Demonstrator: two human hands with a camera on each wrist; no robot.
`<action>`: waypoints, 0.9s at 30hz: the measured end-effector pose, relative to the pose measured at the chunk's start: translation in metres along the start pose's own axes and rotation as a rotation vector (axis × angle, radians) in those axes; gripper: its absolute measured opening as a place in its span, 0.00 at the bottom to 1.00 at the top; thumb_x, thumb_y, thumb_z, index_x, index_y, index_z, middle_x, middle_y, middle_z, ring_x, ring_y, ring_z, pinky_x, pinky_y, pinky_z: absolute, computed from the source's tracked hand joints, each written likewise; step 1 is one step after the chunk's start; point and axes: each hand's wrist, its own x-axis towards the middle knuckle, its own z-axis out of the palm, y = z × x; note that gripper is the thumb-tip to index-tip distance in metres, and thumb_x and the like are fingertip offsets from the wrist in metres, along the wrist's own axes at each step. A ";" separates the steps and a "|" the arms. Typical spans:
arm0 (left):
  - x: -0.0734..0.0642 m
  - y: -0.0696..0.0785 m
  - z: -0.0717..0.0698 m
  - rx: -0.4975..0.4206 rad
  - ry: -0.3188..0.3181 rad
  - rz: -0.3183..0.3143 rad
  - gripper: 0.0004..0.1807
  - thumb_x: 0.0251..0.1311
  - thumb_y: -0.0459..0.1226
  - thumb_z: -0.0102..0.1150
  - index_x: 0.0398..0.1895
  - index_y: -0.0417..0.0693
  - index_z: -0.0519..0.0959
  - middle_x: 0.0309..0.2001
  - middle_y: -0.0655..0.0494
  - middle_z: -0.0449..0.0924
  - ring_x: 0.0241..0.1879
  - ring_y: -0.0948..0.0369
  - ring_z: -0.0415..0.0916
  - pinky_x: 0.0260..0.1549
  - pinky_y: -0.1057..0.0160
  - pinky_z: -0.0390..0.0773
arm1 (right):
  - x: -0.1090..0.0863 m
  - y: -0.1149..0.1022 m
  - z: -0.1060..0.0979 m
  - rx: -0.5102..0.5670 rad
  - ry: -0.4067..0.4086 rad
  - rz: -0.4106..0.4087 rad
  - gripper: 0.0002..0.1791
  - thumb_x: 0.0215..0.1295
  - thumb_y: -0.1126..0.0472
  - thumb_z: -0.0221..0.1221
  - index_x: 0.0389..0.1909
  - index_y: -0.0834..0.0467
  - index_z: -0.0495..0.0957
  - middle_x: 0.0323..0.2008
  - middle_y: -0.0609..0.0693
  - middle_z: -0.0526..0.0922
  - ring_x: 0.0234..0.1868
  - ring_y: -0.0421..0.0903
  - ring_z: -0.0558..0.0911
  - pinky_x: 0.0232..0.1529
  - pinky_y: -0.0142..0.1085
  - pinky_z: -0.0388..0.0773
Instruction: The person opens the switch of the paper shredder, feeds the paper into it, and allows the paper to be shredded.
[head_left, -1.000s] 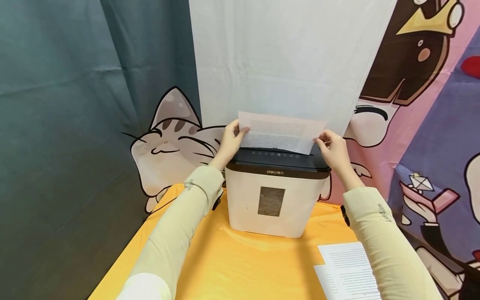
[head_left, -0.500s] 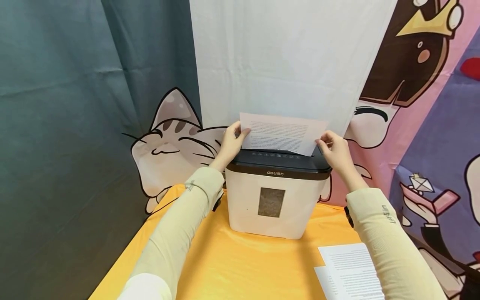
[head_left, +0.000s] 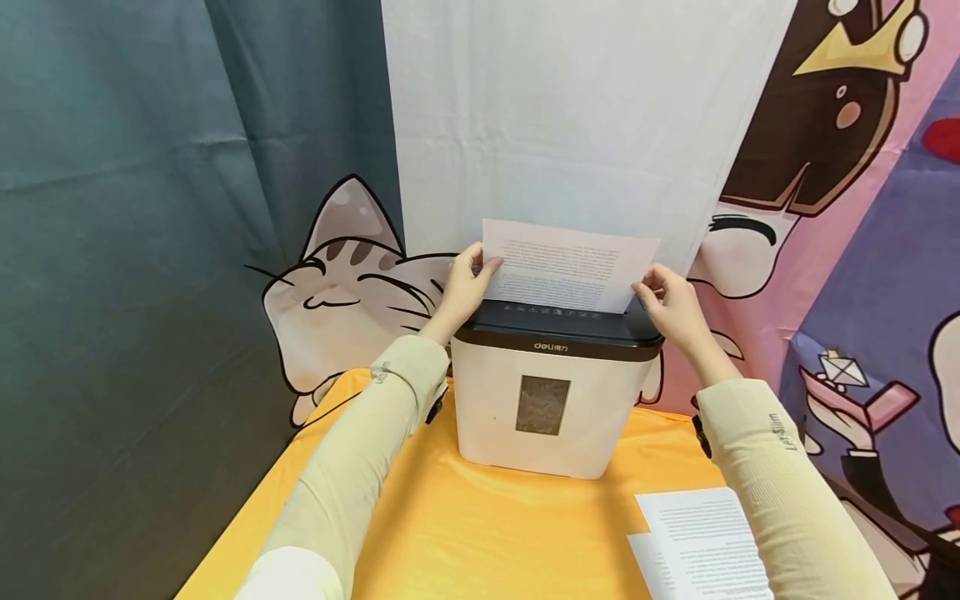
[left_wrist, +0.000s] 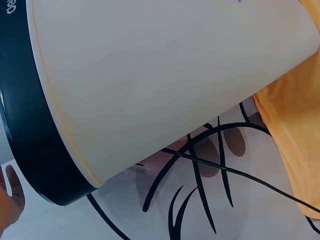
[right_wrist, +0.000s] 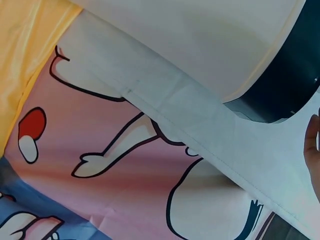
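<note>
A printed sheet of paper (head_left: pixel 558 262) stands upright over the black top of a white paper shredder (head_left: pixel 480 400), its lower edge right at the slot. At the sheet's left edge my left hand (head_left: pixel 465 283) pinches it between thumb and fingers. My right hand (head_left: pixel 669 302) pinches the right edge, lower down near the shredder's lid. In the left wrist view, part of the left hand (left_wrist: pixel 9 200) shows beside the black lid (left_wrist: pixel 37 125). The right wrist view catches only a bit of the right hand (right_wrist: pixel 313 150) by the lid's other end.
More printed sheets (head_left: pixel 701 533) lie at the front right of the yellow tablecloth (head_left: pixel 480 542), partly under the right forearm. A black cord (left_wrist: pixel 245 175) runs behind the shredder's left side. Cartoon-printed curtains (head_left: pixel 315 308) hang close behind the table.
The sheet has shifted slightly right, and its lower edge, uneven before, now lies straight along the slot. Both hands have moved a little right and down, still pinching it.
</note>
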 end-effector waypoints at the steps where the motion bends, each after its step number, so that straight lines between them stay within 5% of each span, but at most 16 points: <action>1: 0.000 0.000 0.000 0.012 0.002 0.004 0.11 0.66 0.39 0.53 0.33 0.37 0.72 0.35 0.43 0.79 0.32 0.56 0.70 0.30 0.70 0.65 | 0.000 0.000 0.000 -0.002 0.001 0.000 0.08 0.68 0.66 0.52 0.31 0.67 0.69 0.30 0.62 0.79 0.28 0.26 0.68 0.35 0.18 0.64; 8: -0.002 -0.005 0.003 0.084 0.017 0.006 0.15 0.65 0.40 0.54 0.24 0.43 0.65 0.24 0.52 0.67 0.21 0.61 0.57 0.24 0.69 0.58 | 0.000 0.000 0.006 -0.049 0.049 0.026 0.07 0.67 0.66 0.53 0.31 0.68 0.70 0.31 0.64 0.79 0.34 0.51 0.77 0.36 0.31 0.69; 12: -0.002 -0.007 0.004 0.113 0.039 -0.004 0.17 0.64 0.40 0.56 0.22 0.42 0.64 0.24 0.50 0.69 0.20 0.60 0.57 0.23 0.70 0.58 | 0.002 0.000 0.008 -0.057 0.075 0.047 0.07 0.66 0.67 0.55 0.32 0.69 0.73 0.32 0.65 0.80 0.36 0.57 0.79 0.33 0.25 0.66; 18: -0.002 -0.006 0.005 0.126 0.045 -0.029 0.12 0.64 0.39 0.56 0.29 0.39 0.73 0.31 0.43 0.79 0.26 0.56 0.64 0.27 0.70 0.60 | 0.004 -0.003 0.014 -0.051 0.127 0.072 0.07 0.65 0.67 0.56 0.33 0.70 0.76 0.31 0.65 0.80 0.33 0.50 0.77 0.32 0.19 0.63; 27: -0.004 -0.009 0.005 0.172 0.051 -0.064 0.11 0.63 0.39 0.58 0.33 0.37 0.76 0.33 0.43 0.81 0.31 0.56 0.68 0.32 0.69 0.62 | 0.007 -0.010 0.020 0.015 0.201 0.160 0.07 0.65 0.67 0.55 0.34 0.68 0.73 0.33 0.63 0.81 0.30 0.27 0.68 0.32 0.19 0.64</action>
